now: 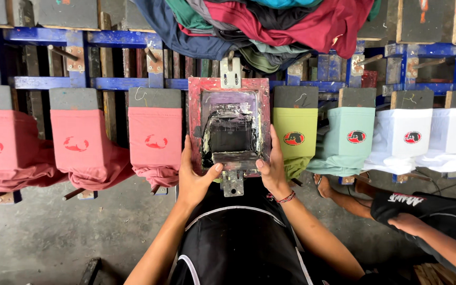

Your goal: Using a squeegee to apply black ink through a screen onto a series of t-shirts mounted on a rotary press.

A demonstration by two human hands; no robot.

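A small printing screen with a red, ink-stained frame (195, 121) lies flat on a board in the middle of a row of shirt boards. Its mesh window is smeared with black ink, and a squeegee (234, 158) rests at its near end. My left hand (195, 177) grips the frame's lower left edge, thumb on the squeegee. My right hand (273, 166), a red thread band on the wrist, holds the lower right edge, thumb also on the squeegee. A metal bracket (233, 183) sticks out below the frame.
Pink shirts (75, 142) with red prints sit on boards to the left. Green (295, 132), mint (350, 137) and white shirts (403, 137) with red-and-black prints are to the right. Folded garments (270, 24) pile up behind on a blue rack (117, 38). Another person's arm (439, 240) is at lower right.
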